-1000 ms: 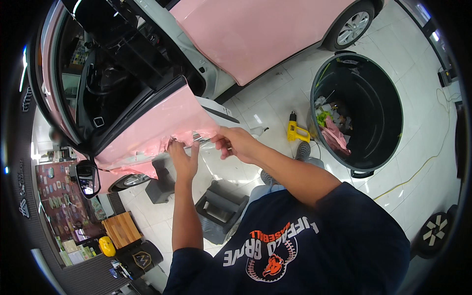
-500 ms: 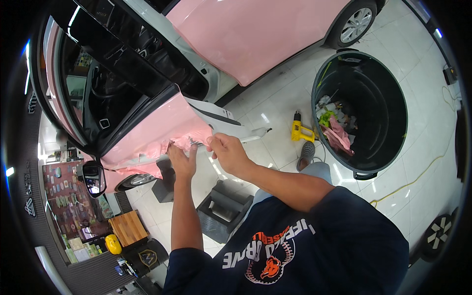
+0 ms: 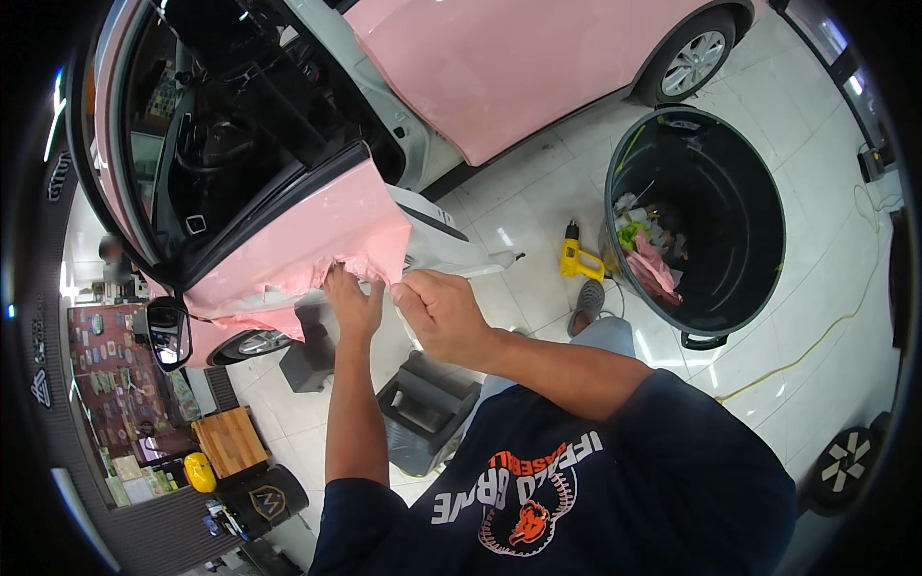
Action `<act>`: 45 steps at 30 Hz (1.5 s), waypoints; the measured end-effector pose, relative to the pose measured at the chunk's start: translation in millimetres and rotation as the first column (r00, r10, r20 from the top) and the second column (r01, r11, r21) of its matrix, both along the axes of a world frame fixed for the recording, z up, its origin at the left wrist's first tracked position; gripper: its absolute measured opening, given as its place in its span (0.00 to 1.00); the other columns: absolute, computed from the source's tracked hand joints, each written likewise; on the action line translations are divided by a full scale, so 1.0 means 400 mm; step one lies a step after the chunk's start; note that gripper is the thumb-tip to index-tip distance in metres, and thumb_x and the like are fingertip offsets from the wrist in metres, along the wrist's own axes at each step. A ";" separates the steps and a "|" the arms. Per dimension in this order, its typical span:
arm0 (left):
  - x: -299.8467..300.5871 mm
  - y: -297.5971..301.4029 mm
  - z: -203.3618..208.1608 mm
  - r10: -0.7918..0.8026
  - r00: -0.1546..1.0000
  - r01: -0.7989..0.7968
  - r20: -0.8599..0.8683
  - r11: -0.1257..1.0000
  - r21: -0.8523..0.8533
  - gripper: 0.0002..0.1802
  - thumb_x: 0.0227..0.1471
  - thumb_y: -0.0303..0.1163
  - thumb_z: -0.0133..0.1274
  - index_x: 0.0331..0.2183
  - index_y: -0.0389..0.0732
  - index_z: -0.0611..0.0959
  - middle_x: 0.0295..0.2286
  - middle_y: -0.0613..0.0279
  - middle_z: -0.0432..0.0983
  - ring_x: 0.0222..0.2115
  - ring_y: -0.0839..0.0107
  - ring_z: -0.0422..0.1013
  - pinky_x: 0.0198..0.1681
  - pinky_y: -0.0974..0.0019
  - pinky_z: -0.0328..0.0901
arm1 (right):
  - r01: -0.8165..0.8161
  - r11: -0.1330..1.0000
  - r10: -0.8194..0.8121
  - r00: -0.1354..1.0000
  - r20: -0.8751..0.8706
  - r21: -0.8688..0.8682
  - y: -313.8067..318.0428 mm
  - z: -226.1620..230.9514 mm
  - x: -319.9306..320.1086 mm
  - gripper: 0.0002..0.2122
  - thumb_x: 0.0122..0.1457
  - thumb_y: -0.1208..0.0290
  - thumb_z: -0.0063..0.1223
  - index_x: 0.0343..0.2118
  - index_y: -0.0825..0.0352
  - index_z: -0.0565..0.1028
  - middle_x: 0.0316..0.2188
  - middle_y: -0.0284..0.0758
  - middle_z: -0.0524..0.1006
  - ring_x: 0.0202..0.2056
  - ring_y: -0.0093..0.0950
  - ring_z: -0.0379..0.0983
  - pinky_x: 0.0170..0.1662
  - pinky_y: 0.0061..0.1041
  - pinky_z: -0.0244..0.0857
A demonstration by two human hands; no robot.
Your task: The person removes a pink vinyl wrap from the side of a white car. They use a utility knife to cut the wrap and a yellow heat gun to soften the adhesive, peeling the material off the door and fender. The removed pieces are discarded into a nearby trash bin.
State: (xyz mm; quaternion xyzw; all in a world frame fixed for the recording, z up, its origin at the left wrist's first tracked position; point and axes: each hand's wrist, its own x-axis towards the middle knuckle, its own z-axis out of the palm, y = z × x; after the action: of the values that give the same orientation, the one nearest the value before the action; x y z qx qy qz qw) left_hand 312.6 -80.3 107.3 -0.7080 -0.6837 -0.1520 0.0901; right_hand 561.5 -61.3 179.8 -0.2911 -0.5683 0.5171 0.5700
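Observation:
Pink vinyl film covers the upper part of the white car door, its lower edge loose and crumpled. My right hand is closed in a pinch on the film's right corner and draws it taut downward. My left hand is at the bunched lower edge, fingertips and thumb on the gathered film; the fingertips are partly hidden in the folds. A separate pink flap hangs near the front wheel. White paint shows below the film.
A large dark bin with scraps stands at the right. Beside it a yellow heat gun rests on the tiled floor. A grey and black stool is below my arms. The side mirror juts out at the left; a yellow cord crosses the floor.
My right hand has moved down and slightly left, stretching the film corner into a point. My left hand stays at the crumpled edge. The whole view has shifted a little.

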 end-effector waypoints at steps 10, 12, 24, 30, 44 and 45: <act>0.046 -0.016 0.025 -0.008 0.996 0.004 0.089 0.999 0.044 0.27 0.49 0.47 0.58 0.39 0.31 0.76 0.45 0.42 0.67 0.50 0.43 0.59 0.55 0.44 0.49 | -0.216 0.760 0.129 0.975 -0.183 -0.613 0.055 -0.073 0.083 0.17 0.64 0.60 0.48 0.32 0.72 0.77 0.24 0.33 0.74 0.25 0.22 0.70 0.30 0.23 0.68; 0.044 -0.002 0.033 -0.014 0.996 0.010 0.089 0.999 0.049 0.27 0.49 0.47 0.58 0.38 0.31 0.76 0.44 0.42 0.67 0.49 0.43 0.59 0.55 0.44 0.48 | -0.400 0.629 0.311 0.915 -0.257 -0.666 0.108 -0.046 0.068 0.18 0.63 0.58 0.49 0.32 0.73 0.77 0.24 0.32 0.74 0.24 0.21 0.69 0.30 0.22 0.68; 0.027 0.041 0.017 0.013 0.996 -0.018 0.085 0.998 0.056 0.25 0.47 0.47 0.59 0.34 0.32 0.77 0.41 0.44 0.69 0.48 0.46 0.61 0.54 0.46 0.50 | -0.364 0.754 0.195 0.919 -0.342 -0.547 0.188 -0.079 -0.042 0.12 0.62 0.66 0.50 0.26 0.69 0.75 0.18 0.28 0.68 0.19 0.19 0.61 0.23 0.20 0.58; 0.026 0.031 0.011 0.044 0.998 -0.045 0.041 0.999 0.016 0.27 0.49 0.48 0.59 0.35 0.31 0.74 0.44 0.39 0.68 0.50 0.43 0.60 0.55 0.44 0.50 | -0.277 0.798 0.157 0.953 -0.259 -0.535 0.159 -0.036 -0.001 0.12 0.62 0.68 0.48 0.26 0.71 0.74 0.18 0.29 0.69 0.21 0.16 0.65 0.24 0.20 0.60; -0.014 0.057 0.020 -0.050 0.992 0.054 0.117 0.998 -0.027 0.22 0.51 0.43 0.57 0.39 0.34 0.76 0.41 0.45 0.70 0.46 0.46 0.63 0.51 0.47 0.54 | -0.186 0.847 0.195 0.980 -0.035 -0.498 0.112 -0.178 0.299 0.18 0.64 0.53 0.47 0.34 0.67 0.76 0.23 0.30 0.73 0.26 0.20 0.70 0.31 0.21 0.64; -0.027 0.048 0.019 -0.053 0.996 0.055 0.071 0.998 -0.029 0.22 0.51 0.44 0.57 0.39 0.34 0.76 0.40 0.46 0.70 0.45 0.46 0.63 0.51 0.48 0.54 | -0.188 0.844 0.237 0.971 0.037 -0.502 0.105 -0.165 0.257 0.19 0.63 0.52 0.47 0.34 0.67 0.76 0.22 0.30 0.73 0.25 0.21 0.69 0.30 0.21 0.64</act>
State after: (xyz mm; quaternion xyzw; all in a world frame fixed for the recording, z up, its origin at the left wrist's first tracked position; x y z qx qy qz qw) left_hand 302.0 -61.2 114.9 -0.7218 -0.6693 -0.1687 0.0508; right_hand 664.3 -19.3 113.6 -0.3874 -0.4725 0.6905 0.3872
